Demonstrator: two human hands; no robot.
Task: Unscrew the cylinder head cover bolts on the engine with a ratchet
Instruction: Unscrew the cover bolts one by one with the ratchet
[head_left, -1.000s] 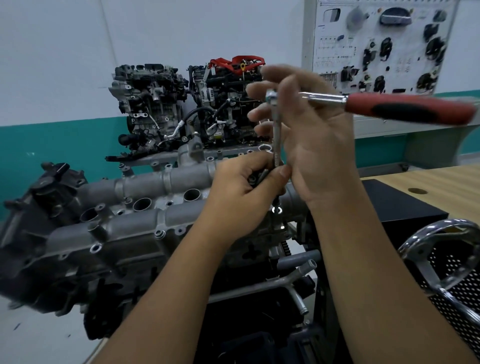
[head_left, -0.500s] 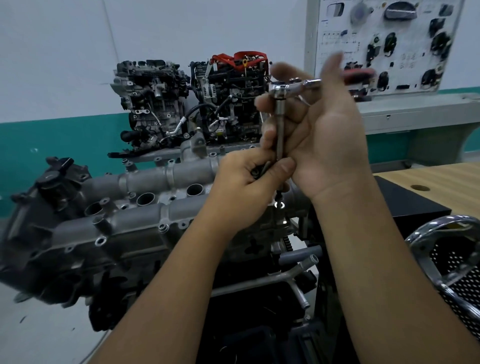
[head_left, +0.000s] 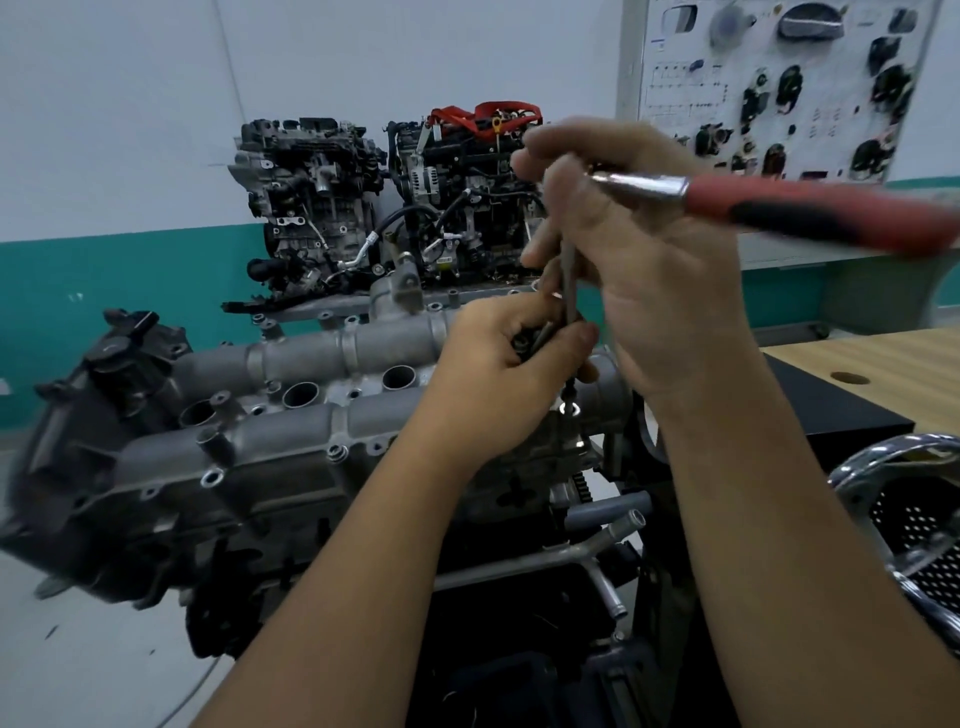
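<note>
Swinging back rightward, the ratchet (head_left: 810, 210) stays clamped in right-hand fingers (head_left: 566, 171).

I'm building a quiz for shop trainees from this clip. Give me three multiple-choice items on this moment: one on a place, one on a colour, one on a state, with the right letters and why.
1. Where does the wooden tabletop lie relative to the engine?
A. to its right
B. to its left
C. under it

2. What colour is the grip of the ratchet?
A. blue and white
B. red and black
C. plain yellow

3. What is the left hand doing?
A. lying flat on the wooden tabletop
B. hanging idle at the person's side
C. gripping the lower end of the extension bar

Answers:
1 A, the tabletop shows at the right edge, beyond the engine.
2 B, the handle sticking out past the right hand is red with a black band.
3 C, its fingers curl round the bar just above the cylinder head cover.
</note>
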